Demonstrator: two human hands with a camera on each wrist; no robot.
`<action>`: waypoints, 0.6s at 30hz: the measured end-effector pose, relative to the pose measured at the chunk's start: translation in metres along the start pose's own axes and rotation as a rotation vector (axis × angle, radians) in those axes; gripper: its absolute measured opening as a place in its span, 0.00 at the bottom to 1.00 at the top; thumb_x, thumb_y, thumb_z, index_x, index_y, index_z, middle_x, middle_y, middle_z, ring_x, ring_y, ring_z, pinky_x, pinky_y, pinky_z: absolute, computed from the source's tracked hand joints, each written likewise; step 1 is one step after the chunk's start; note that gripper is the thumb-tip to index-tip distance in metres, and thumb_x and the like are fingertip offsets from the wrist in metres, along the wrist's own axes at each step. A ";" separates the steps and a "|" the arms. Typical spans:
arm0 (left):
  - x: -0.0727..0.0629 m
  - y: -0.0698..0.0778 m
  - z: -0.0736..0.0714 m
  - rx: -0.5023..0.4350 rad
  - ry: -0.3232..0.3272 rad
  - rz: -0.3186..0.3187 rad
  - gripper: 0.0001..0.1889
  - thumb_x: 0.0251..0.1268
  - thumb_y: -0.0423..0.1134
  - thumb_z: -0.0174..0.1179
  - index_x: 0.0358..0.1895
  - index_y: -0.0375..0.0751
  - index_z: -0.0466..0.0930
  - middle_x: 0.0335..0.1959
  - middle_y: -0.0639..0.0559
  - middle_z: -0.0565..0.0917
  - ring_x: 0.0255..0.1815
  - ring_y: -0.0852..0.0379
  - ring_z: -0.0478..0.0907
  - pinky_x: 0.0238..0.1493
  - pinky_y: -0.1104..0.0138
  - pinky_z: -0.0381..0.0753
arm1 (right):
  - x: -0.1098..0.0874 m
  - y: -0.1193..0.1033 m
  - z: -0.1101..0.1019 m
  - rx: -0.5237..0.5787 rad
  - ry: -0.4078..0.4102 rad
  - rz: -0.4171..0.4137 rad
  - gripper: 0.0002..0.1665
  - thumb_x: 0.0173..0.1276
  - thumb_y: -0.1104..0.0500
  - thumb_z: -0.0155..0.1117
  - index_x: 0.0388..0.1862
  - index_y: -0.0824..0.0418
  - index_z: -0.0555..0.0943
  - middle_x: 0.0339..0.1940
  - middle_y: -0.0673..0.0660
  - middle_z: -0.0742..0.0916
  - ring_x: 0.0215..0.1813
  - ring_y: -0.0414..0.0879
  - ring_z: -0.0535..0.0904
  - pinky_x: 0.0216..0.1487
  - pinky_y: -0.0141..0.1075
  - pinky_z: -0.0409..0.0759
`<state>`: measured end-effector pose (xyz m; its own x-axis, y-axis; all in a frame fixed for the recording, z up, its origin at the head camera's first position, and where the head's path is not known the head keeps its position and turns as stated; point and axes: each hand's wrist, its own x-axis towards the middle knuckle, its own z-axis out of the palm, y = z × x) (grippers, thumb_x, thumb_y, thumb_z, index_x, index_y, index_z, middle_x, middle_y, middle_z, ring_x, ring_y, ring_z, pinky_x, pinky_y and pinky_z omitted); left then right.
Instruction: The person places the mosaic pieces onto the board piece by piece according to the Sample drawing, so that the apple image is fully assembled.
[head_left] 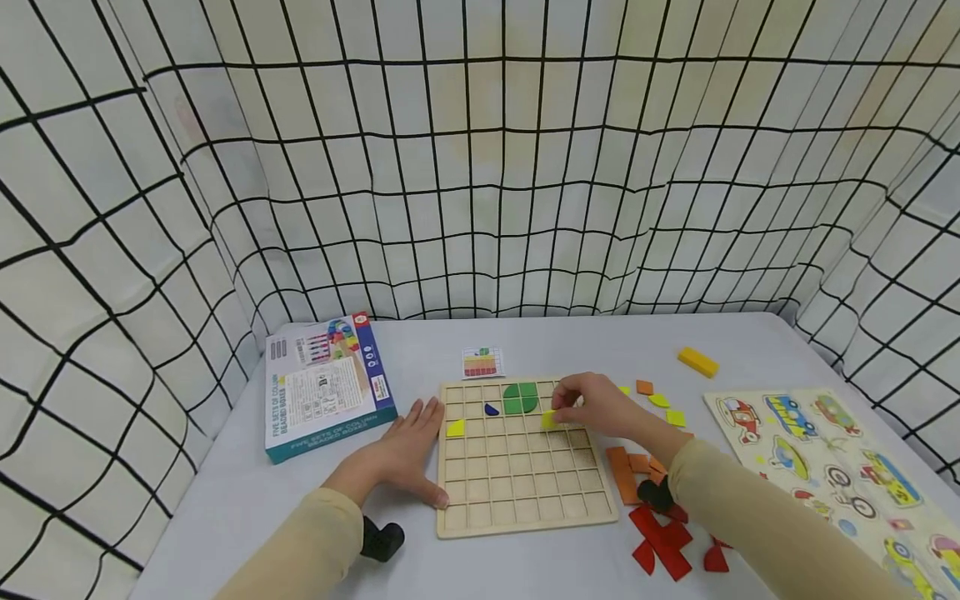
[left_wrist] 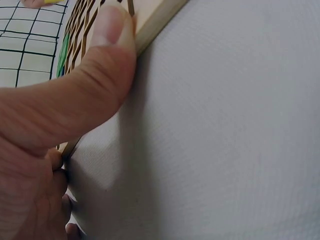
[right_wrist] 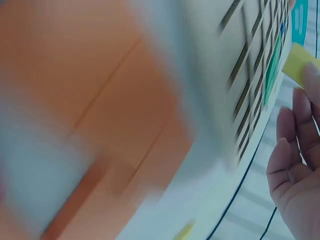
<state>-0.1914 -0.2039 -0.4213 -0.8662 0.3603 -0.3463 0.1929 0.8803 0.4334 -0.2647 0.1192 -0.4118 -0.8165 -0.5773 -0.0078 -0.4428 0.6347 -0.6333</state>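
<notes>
A square wooden grid board point(head_left: 525, 508) lies on the white table. My left hand point(head_left: 405, 450) rests at its left edge, fingers spread, and in the left wrist view its thumb point(left_wrist: 107, 55) touches the board's rim. Between thumb and fingers my right hand point(head_left: 596, 404) pinches a yellow square tile point(right_wrist: 298, 64) over the board's upper right cells. Green pieces point(head_left: 520, 398) forming a leaf-like shape sit near the board's top. To their left are a small dark blue piece point(head_left: 491, 410) and another yellow square point(head_left: 455, 428).
Behind the board lies a small pattern card point(head_left: 482, 362). A boxed set point(head_left: 330, 387) is at left. Orange pieces point(head_left: 621, 475), red pieces point(head_left: 660, 542) and several yellow ones lie to the right, beside a picture puzzle board point(head_left: 825, 467) and a yellow block point(head_left: 697, 362). Black netting surrounds the table.
</notes>
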 end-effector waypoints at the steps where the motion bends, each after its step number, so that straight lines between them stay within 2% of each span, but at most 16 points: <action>1: 0.000 0.000 0.000 0.000 0.002 -0.002 0.71 0.42 0.58 0.82 0.82 0.30 0.43 0.85 0.35 0.42 0.86 0.34 0.35 0.83 0.39 0.40 | 0.006 -0.007 0.005 -0.001 -0.004 -0.001 0.06 0.67 0.60 0.73 0.34 0.56 0.82 0.31 0.47 0.84 0.35 0.39 0.76 0.38 0.32 0.77; 4: 0.001 -0.001 -0.001 -0.001 0.008 -0.004 0.71 0.41 0.58 0.82 0.82 0.30 0.43 0.85 0.35 0.42 0.86 0.34 0.35 0.83 0.38 0.41 | 0.022 -0.026 0.020 0.008 -0.016 -0.023 0.06 0.67 0.61 0.73 0.33 0.57 0.83 0.30 0.48 0.84 0.34 0.39 0.76 0.37 0.31 0.77; 9: -0.001 0.000 -0.002 -0.009 0.011 -0.005 0.71 0.41 0.58 0.82 0.82 0.30 0.43 0.85 0.35 0.43 0.86 0.33 0.35 0.83 0.38 0.41 | 0.042 -0.051 0.043 0.050 -0.028 0.022 0.05 0.68 0.62 0.72 0.33 0.57 0.84 0.30 0.48 0.85 0.32 0.39 0.75 0.36 0.30 0.76; 12: -0.002 0.001 -0.002 -0.009 0.005 -0.004 0.71 0.42 0.58 0.82 0.82 0.30 0.43 0.85 0.35 0.43 0.86 0.33 0.35 0.83 0.38 0.41 | 0.050 -0.061 0.053 0.055 -0.034 0.055 0.05 0.68 0.61 0.72 0.33 0.56 0.84 0.30 0.48 0.85 0.33 0.40 0.75 0.36 0.30 0.76; 18: -0.002 0.003 -0.003 -0.003 -0.005 0.000 0.70 0.44 0.58 0.81 0.82 0.31 0.43 0.85 0.35 0.43 0.86 0.33 0.35 0.83 0.38 0.41 | 0.059 -0.070 0.063 0.001 -0.029 0.061 0.04 0.68 0.62 0.72 0.32 0.58 0.85 0.30 0.49 0.85 0.34 0.41 0.75 0.38 0.31 0.78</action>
<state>-0.1906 -0.2027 -0.4173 -0.8641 0.3613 -0.3504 0.1913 0.8797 0.4353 -0.2586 0.0087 -0.4164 -0.8306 -0.5526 -0.0689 -0.3924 0.6686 -0.6316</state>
